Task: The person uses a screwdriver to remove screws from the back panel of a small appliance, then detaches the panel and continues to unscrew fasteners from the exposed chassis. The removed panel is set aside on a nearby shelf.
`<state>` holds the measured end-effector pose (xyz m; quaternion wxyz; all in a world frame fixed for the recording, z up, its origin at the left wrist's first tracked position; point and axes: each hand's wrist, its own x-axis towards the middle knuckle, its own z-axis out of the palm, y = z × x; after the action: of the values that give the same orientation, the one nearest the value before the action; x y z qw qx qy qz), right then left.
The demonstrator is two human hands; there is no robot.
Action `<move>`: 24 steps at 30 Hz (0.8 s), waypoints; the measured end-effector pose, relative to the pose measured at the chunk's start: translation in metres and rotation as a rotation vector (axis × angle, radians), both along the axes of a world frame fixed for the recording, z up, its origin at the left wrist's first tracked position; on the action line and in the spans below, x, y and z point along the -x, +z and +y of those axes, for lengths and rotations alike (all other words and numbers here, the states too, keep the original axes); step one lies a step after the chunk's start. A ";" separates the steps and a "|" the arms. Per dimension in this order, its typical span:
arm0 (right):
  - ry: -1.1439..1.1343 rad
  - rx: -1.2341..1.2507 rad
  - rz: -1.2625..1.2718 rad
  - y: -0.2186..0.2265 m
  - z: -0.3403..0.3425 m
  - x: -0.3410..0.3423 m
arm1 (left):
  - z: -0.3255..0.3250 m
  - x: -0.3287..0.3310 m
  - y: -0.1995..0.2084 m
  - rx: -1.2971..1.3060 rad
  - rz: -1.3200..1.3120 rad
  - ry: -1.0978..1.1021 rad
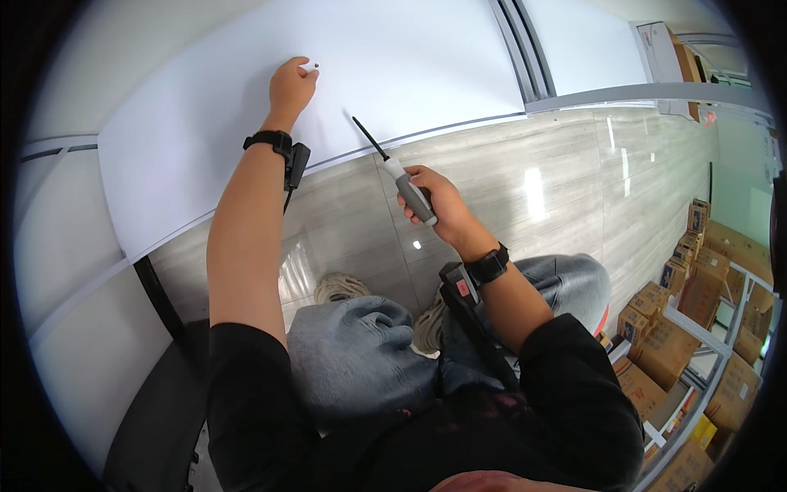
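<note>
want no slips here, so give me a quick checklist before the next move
1. Screwdriver secure: ok, its handle is gripped in the right hand.
2. Small white piece held: ok, pinched between thumb and finger of the left hand.
3. Screwdriver tip on the piece: not ok, a clear gap shows between them.
4. Piece resting on the white surface: cannot tell from this angle.
5. Cord by the left wrist away from the screwdriver: ok, they are apart.
</note>
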<state>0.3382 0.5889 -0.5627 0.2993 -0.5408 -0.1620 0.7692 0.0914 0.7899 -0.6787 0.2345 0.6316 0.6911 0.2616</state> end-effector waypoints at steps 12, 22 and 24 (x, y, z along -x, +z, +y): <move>0.357 0.027 0.173 0.052 0.047 0.002 | -0.120 0.014 0.140 0.430 -0.968 0.358; 0.960 -0.153 0.569 0.092 0.100 -0.008 | -0.199 -0.037 0.255 -0.070 -1.142 0.756; 1.056 -0.187 0.607 0.114 0.107 -0.016 | -0.212 -0.056 0.264 -0.168 -1.194 0.789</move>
<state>0.3539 0.6955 -0.4487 -0.0431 -0.1160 -0.3826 0.9156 0.1470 0.5782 -0.4147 0.4109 0.0999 0.5991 0.6799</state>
